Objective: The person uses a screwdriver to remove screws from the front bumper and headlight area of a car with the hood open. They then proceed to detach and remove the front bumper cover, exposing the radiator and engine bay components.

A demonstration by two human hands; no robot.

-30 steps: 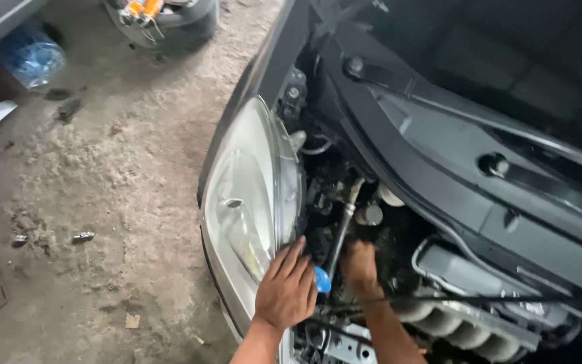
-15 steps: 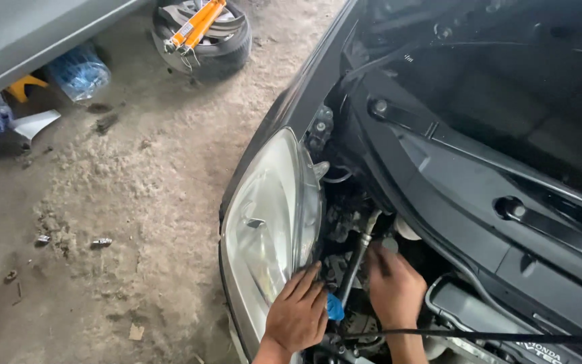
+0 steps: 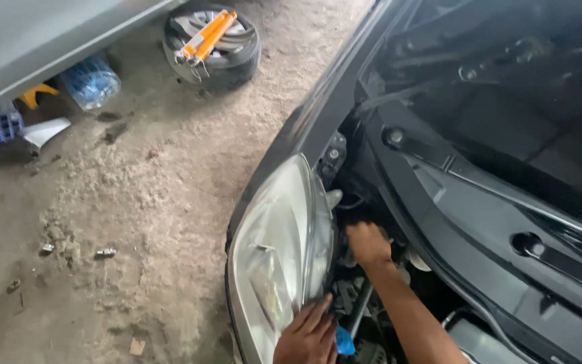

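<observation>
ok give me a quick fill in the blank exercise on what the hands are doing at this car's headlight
1. The left hand rests on the lower edge of the ____.
2. The right hand reaches into the engine bay just behind the headlight, under the raised ____.
3. A tyre lying on the dirt floor has two ____ struts on top.
4. The small cap beside the left hand is ____.

Missing words: headlight; bonnet; orange; blue
</observation>
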